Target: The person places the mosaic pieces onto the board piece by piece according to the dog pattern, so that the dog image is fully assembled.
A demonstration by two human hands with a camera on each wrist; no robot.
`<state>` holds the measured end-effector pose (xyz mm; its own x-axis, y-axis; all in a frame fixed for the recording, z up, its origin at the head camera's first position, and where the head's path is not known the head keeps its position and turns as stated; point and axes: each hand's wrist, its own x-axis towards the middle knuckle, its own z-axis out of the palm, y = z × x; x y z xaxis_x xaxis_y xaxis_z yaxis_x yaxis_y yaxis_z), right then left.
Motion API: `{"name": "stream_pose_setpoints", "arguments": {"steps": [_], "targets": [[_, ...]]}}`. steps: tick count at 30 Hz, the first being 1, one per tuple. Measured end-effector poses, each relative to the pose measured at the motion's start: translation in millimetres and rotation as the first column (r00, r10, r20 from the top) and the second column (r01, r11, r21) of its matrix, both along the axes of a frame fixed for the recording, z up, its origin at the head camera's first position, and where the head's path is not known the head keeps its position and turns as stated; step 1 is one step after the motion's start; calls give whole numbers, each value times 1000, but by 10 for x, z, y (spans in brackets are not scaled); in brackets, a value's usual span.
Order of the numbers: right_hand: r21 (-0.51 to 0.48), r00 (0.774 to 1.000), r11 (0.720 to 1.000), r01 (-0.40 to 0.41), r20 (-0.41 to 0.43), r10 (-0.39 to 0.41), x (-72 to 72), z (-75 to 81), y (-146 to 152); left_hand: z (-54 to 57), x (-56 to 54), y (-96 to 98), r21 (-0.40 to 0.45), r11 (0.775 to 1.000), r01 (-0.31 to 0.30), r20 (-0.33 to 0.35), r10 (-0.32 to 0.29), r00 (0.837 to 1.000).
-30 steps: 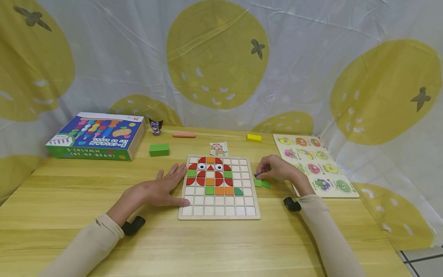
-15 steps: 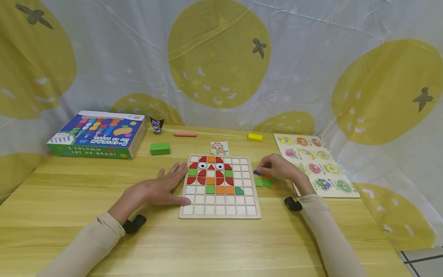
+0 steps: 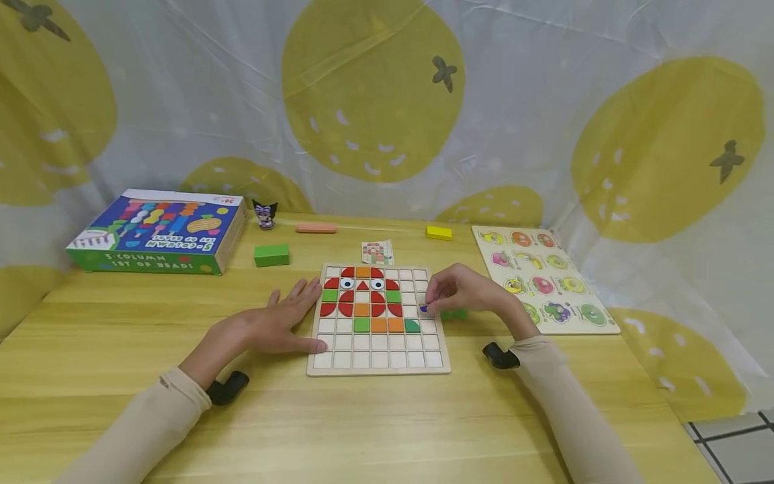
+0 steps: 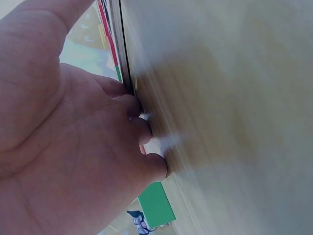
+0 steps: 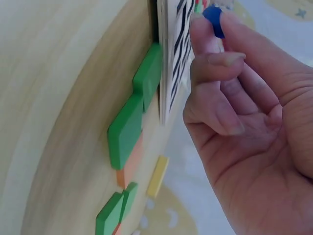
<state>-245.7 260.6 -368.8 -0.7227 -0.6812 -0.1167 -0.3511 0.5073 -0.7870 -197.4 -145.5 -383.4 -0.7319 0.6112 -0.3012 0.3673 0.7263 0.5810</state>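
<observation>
My right hand (image 3: pixel 462 290) pinches a small blue piece (image 5: pixel 214 20) between thumb and index finger, over the right side of the wooden grid board (image 3: pixel 379 359). Red, orange and green tiles and two eye pieces form a bird-like pattern in the board's cells. A dark green quarter-round tile (image 3: pixel 412 326) ends the lower row of tiles. On the opposite side, my left hand (image 3: pixel 272 328) lies with fingers spread, fingertips at the board's left edge and thumb at its lower left. Loose green tiles (image 5: pixel 125 132) lie beside the board, partly hidden under my right hand in the head view.
A small pattern card (image 3: pixel 377 252) lies behind the board. Farther back are a green block (image 3: pixel 271 255), a pink stick (image 3: pixel 316 228), a yellow block (image 3: pixel 438 232) and a small figurine (image 3: pixel 265 214). A bead-set box (image 3: pixel 157 232) stands left; a fruit puzzle board (image 3: pixel 544 279) lies right.
My right hand has lifted the blue piece from beside the loose tiles and moved left over the board's right columns. My left hand keeps its place at the board. The head view has shifted slightly.
</observation>
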Motion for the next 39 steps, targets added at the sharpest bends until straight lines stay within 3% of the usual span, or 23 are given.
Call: {"name": "stream_pose_setpoints", "arguments": {"steps": [5,9,13,20,24,33,36,39], "targets": [[46,997,997,-61,42,59,15,30,-33,-9,-10,-10,9,1000,-2,-3,2,1000],[17,989,994,-110,102,108,22,-9,4,27,-6,6,12,1000,-1,8,1,1000],[-16,985,990,-141,98,142,30,-65,-2,30,-1,6,12,1000,5,24,-5,1000],[12,990,991,-136,42,135,40,-72,-34,48,17,16,6,1000,-5,25,5,1000],[31,990,990,-137,51,135,41,-65,-50,56,23,10,9,1000,-6,26,6,1000],[53,988,989,-139,70,135,39,-57,-108,-48,-14,-10,-42,999,-22,6,22,1000],[54,989,989,-139,66,135,50,-38,-124,-35,-11,-14,-39,999,-21,11,21,1000],[58,990,990,-128,64,124,51,-23,-138,62,29,3,-23,1000,-15,16,15,1000]]}}
